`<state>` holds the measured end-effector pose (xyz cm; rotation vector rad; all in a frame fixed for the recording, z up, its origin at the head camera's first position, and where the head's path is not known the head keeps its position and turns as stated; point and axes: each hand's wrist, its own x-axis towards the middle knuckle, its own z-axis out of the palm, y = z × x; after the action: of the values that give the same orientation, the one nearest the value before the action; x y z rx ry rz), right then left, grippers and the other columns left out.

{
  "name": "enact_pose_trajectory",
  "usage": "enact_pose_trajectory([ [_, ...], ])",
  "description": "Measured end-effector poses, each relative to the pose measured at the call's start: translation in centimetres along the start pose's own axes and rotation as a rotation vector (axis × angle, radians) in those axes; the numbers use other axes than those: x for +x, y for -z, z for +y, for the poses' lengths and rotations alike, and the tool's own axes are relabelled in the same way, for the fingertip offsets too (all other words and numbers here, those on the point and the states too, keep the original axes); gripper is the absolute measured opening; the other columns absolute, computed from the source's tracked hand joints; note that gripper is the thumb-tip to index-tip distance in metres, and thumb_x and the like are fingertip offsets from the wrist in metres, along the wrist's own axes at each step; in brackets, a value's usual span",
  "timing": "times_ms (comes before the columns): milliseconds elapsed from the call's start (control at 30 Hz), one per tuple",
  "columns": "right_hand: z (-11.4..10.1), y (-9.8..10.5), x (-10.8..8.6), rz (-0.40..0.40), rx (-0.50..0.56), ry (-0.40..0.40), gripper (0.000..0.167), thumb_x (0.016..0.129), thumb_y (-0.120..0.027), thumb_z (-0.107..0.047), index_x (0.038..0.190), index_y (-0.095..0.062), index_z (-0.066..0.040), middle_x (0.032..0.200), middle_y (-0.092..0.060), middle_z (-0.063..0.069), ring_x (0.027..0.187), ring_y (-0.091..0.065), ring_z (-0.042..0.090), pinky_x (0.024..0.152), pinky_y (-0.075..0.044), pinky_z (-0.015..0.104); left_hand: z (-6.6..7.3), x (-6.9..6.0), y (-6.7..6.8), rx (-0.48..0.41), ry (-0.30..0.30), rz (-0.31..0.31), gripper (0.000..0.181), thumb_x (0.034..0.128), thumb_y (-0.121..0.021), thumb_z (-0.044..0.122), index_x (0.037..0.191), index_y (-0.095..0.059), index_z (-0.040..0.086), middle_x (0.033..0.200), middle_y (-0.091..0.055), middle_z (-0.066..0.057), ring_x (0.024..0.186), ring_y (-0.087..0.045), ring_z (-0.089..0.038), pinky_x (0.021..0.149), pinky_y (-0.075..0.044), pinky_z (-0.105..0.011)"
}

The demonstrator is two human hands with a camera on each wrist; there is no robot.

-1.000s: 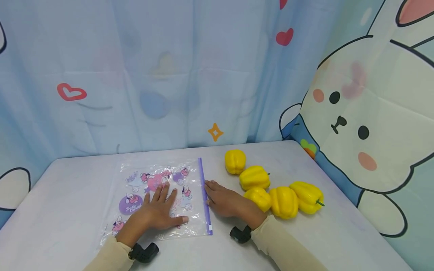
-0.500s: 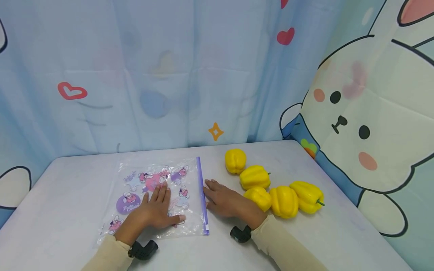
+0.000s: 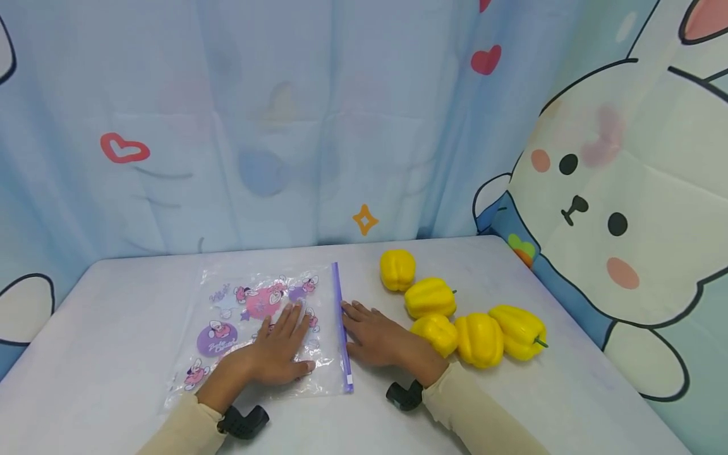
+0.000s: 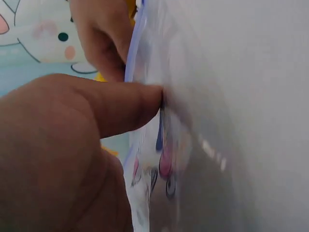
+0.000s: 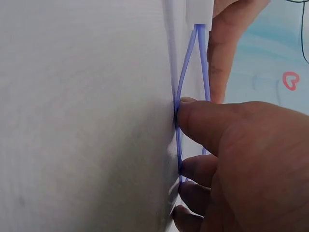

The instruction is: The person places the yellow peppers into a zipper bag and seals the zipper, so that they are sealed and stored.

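A clear plastic zip bag (image 3: pixel 217 339) with pink and purple cartoon prints lies flat, its purple zip edge (image 3: pixel 341 322) facing right. On top of it rests my left hand (image 3: pixel 272 355), fingers spread and thumb out to the side. My right hand (image 3: pixel 376 336) is at the zip edge, fingertips touching it. Up close in the right wrist view, the two purple zip strips (image 5: pixel 184 72) stand apart below the white slider (image 5: pixel 199 12), and the right thumb and fingertips press the strip nearest the table. In the left wrist view the left thumb (image 4: pixel 133 104) touches the film.
Several yellow bell peppers (image 3: pixel 430 297) sit together just right of my right hand, one close to its wrist. White cloth covers the table (image 3: pixel 131 303). A blue printed curtain (image 3: pixel 273 126) hangs behind it. Black wrist cameras (image 3: pixel 243 423) are strapped to both wrists.
The bag has shifted slightly left from where it was a second ago. My left hand has since slid a little right across it. My right hand stays at the zip edge; the peppers have not moved.
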<state>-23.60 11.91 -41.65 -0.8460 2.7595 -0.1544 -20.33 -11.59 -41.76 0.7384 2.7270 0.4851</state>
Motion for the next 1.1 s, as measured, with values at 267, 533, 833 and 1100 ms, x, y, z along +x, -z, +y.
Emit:
enact_pose_trajectory([
  [267,0.0,-0.1,0.0,-0.005,0.001,0.016,0.067,0.098,-0.052,-0.040,0.154,-0.029,-0.010,0.161,-0.016,0.004,0.147,-0.012,0.023,0.116,-0.017,0.047,1.2,0.2,-0.8,-0.016,-0.060,-0.034,0.075,0.1007,-0.041,0.043,0.154,-0.013,-0.002,0.161,-0.001,-0.016,0.147,0.004,-0.032,0.114,-0.001,-0.056],
  [533,0.0,-0.3,0.2,-0.002,-0.009,0.027,0.069,0.097,-0.052,-0.042,0.154,-0.029,-0.011,0.161,-0.016,0.002,0.147,-0.012,0.024,0.115,-0.017,0.048,1.0,0.0,-0.9,0.026,-0.018,-0.053,0.084,0.0985,-0.041,0.051,0.154,-0.008,-0.001,0.161,0.003,-0.015,0.147,0.005,-0.030,0.115,0.001,-0.054],
  [833,0.1,0.0,0.3,-0.015,-0.039,0.010,0.071,0.096,-0.052,-0.046,0.155,-0.027,-0.014,0.160,-0.019,0.000,0.147,-0.013,0.022,0.115,-0.018,0.048,1.8,-0.5,-0.2,-0.012,0.069,-0.057,0.084,0.0977,-0.048,0.047,0.155,-0.008,0.001,0.160,-0.004,-0.022,0.146,-0.001,-0.038,0.110,-0.004,-0.066],
  [1100,0.0,0.0,0.2,-0.022,-0.015,-0.001,0.073,0.096,-0.051,-0.050,0.155,-0.027,-0.016,0.160,-0.018,0.000,0.147,-0.012,0.022,0.115,-0.017,0.049,2.7,-0.9,0.1,0.040,0.107,-0.066,0.072,0.0978,-0.049,0.045,0.154,-0.025,0.007,0.158,-0.010,-0.026,0.144,-0.006,-0.044,0.106,-0.012,-0.071],
])
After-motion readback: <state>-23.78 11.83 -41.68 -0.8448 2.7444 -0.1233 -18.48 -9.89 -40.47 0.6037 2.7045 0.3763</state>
